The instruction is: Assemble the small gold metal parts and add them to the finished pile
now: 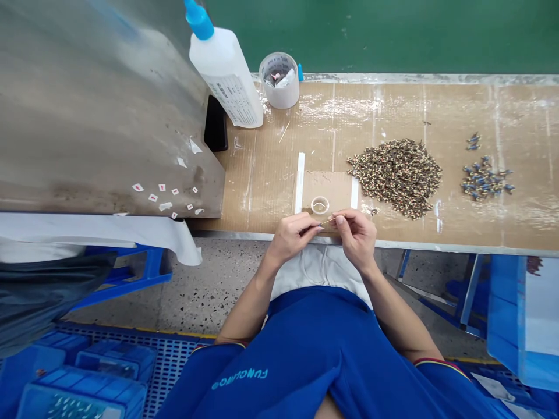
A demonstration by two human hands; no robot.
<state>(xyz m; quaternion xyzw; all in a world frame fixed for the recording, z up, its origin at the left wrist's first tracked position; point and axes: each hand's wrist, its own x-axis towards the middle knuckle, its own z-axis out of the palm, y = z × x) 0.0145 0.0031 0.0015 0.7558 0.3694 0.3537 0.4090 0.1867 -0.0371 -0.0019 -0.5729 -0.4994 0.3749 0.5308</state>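
Note:
My left hand (293, 234) is closed in a pinch on a small dark-blue part (320, 224), mostly hidden by the fingertips. In the fingers of my right hand (358, 234) is a toothpick (329, 220), a thin pale stick whose tip reaches the blue part. Just beyond both hands, a small round clear dish (320, 205) rests on a cardboard piece (332, 183) with white strips along its sides. To the right lies a big heap of small brass-and-brown parts (399, 177). Farther right is a smaller group of blue-and-metal parts (485, 179).
A white bottle with a blue cap (227, 78) and a tape roll holding scraps (282, 93) stand at the back left, near a black phone (215, 125). Another thin stick (284, 132) lies on the table. A metal surface (87, 128) with small red-marked stickers borders the left.

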